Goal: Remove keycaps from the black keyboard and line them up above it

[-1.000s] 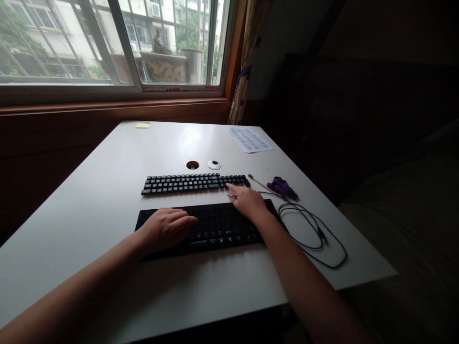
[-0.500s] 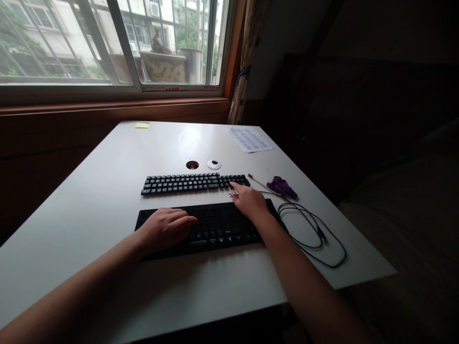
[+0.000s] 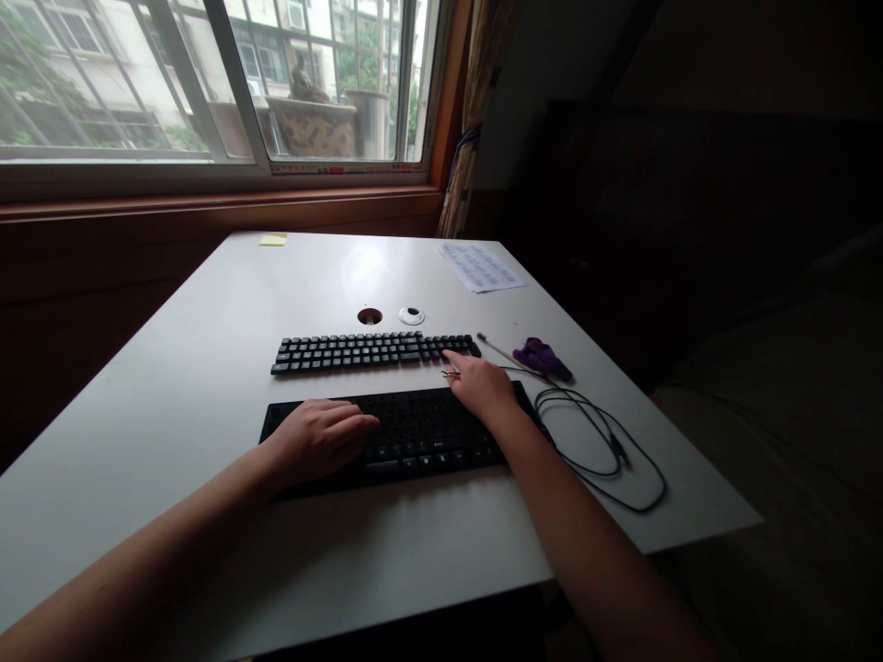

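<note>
A black keyboard (image 3: 428,428) lies at a slight tilt on the white table. Most of its upper part is bare of keycaps, while some remain along the near edge. My left hand (image 3: 321,439) rests on its left part, fingers bent and together; whatever is under the fingertips is hidden. Beyond it, loose black keycaps (image 3: 345,354) stand in keyboard-like rows. My right hand (image 3: 479,386) is over the keyboard's upper right, its index finger reaching to the keycaps at the right end of the rows. From its closed fingers pokes a small wire keycap puller (image 3: 451,373), its prongs pointing left.
To the right lie a coiled black cable (image 3: 607,441), a purple cloth (image 3: 542,357) and a thin brush-like stick (image 3: 493,347). Farther back are a round hole (image 3: 370,316), its white cover (image 3: 412,315), printed paper (image 3: 483,267) and a yellow note (image 3: 273,240). The table (image 3: 138,441) stands by a window.
Almost nothing differs. Both hands keep their places, and the view has shifted very slightly.
</note>
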The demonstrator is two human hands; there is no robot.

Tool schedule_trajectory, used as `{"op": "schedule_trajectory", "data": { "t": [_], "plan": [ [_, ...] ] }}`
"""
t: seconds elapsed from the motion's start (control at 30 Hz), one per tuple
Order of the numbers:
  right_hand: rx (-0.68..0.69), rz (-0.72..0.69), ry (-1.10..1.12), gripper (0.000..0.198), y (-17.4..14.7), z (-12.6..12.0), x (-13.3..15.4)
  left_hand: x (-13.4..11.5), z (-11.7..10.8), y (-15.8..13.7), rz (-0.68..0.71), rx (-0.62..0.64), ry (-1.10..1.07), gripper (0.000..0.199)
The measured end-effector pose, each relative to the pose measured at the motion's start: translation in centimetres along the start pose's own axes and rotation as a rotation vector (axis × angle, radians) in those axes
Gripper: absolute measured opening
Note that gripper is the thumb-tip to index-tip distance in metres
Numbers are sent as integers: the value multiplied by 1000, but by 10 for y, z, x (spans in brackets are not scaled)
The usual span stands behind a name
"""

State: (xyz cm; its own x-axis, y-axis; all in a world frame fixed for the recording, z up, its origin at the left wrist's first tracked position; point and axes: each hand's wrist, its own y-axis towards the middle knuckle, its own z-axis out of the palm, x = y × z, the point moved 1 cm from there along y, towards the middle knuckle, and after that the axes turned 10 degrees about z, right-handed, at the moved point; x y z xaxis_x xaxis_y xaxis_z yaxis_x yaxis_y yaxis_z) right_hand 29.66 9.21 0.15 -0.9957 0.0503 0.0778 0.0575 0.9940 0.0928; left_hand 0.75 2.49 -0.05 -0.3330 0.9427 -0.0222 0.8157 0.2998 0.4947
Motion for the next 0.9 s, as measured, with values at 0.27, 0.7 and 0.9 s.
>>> {"op": "schedule_trajectory", "data": {
  "t": [0.27,0.7,0.9],
  "plan": [
    [6,-3,7,45,1,1,0,-1,-2,3,6,-8,9,22],
    [-21,14,20,46,-1,1,-3,-1,-3,3,6,-10,4,22],
    [-64,11,70,44,-3,0,-5,-2,-3,4,1,-26,2,22]
  ]
}}
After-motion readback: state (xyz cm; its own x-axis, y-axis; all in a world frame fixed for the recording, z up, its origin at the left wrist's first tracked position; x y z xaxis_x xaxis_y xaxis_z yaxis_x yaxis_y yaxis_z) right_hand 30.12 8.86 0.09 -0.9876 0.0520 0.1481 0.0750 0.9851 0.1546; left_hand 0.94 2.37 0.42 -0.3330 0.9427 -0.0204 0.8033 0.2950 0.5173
